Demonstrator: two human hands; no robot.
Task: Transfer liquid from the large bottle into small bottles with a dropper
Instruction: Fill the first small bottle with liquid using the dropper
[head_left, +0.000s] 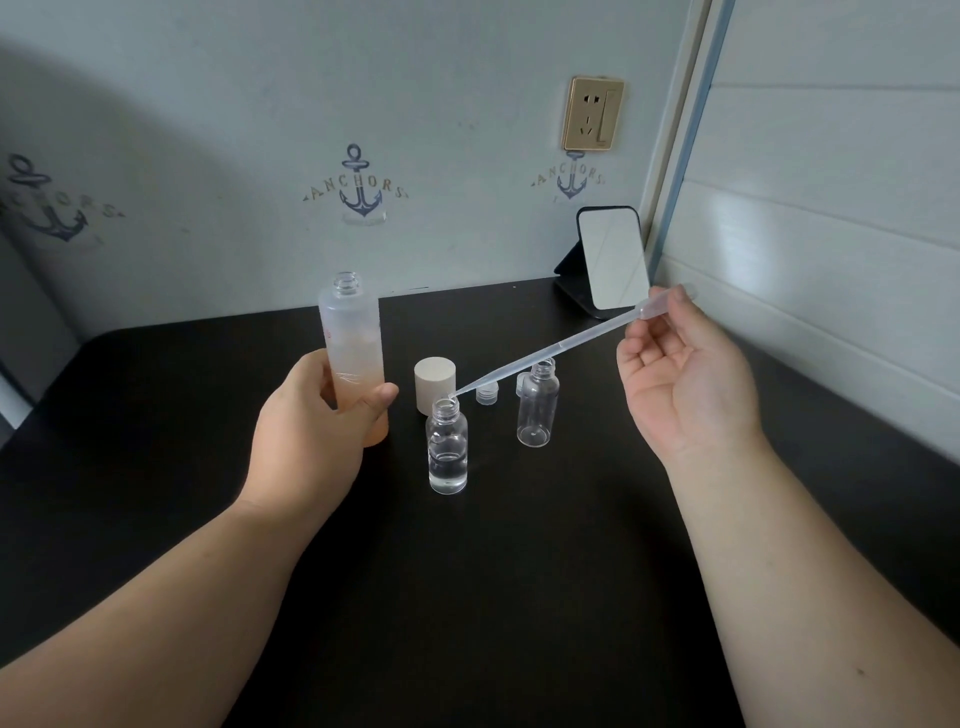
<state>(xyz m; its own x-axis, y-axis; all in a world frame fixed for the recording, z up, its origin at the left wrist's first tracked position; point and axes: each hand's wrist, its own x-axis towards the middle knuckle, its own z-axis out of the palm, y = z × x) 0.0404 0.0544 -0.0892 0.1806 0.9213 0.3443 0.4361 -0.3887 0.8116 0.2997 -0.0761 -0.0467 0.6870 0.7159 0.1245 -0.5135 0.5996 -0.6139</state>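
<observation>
A tall frosted large bottle (353, 332) with a peach tint stands open on the black table (493, 597). My left hand (311, 431) grips its lower half. My right hand (680, 374) pinches the bulb of a clear plastic dropper (550, 353). The dropper slants down to the left, its tip at the mouth of a small clear bottle (448, 452) that is about a third full of clear liquid. A second small bottle (538, 402) stands empty to the right, behind the dropper.
A beige round cap (434, 382) stands behind the small bottles, with a small clear cap (487, 392) beside it. A standing mirror (610, 260) leans at the back right near the white panelled wall. A wall socket (592, 114) is above it.
</observation>
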